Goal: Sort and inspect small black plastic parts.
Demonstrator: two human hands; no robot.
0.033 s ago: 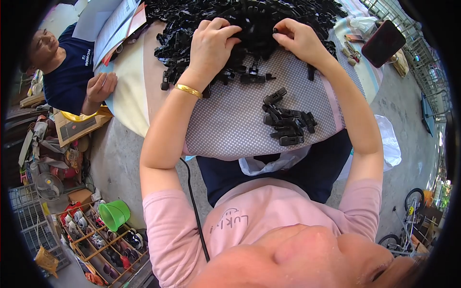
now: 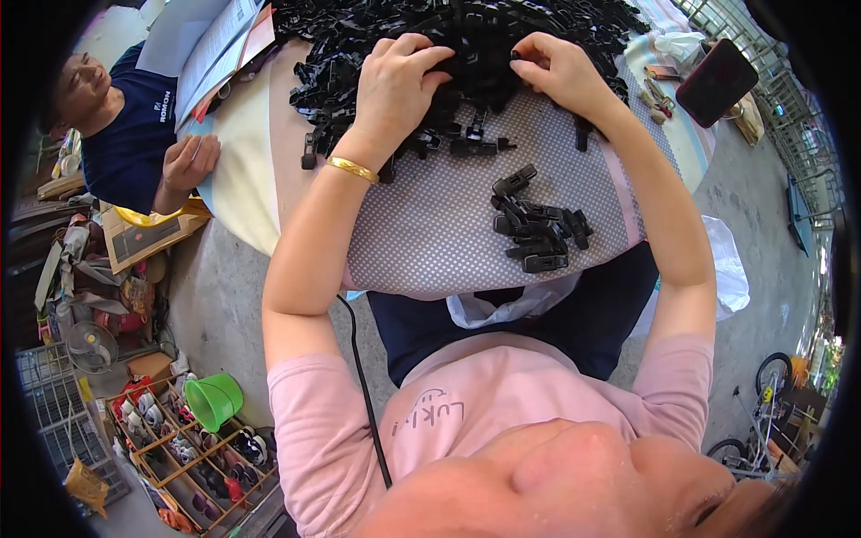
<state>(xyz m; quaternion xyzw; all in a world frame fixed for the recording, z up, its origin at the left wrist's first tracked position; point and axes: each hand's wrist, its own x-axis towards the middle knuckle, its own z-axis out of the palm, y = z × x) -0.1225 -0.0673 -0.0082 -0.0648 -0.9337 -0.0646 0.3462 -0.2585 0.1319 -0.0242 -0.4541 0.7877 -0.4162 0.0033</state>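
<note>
A big heap of small black plastic pieces (image 2: 336, 90), like buckles or clips, spreads over the far part of the table. My left hand (image 2: 399, 85) is at the heap's near side, thumb and forefinger curled toward each other; whatever lies between them merges with the black behind. To its right, my right hand (image 2: 563, 79) pinches a small black plastic piece (image 2: 515, 56) between thumb and fingertips. Nearer to me, a smaller cluster of black plastic clips (image 2: 538, 224) lies on the dotted cloth (image 2: 421, 233). A few loose ones lie just below the heap.
A person in a dark shirt (image 2: 134, 125) sits at the left, near papers (image 2: 211, 63). On the table's right are a dark phone-like slab (image 2: 716, 82) and a crumpled white plastic bag (image 2: 679, 43). A green bucket (image 2: 213, 402) stands by a shoe rack (image 2: 179, 462) on the floor.
</note>
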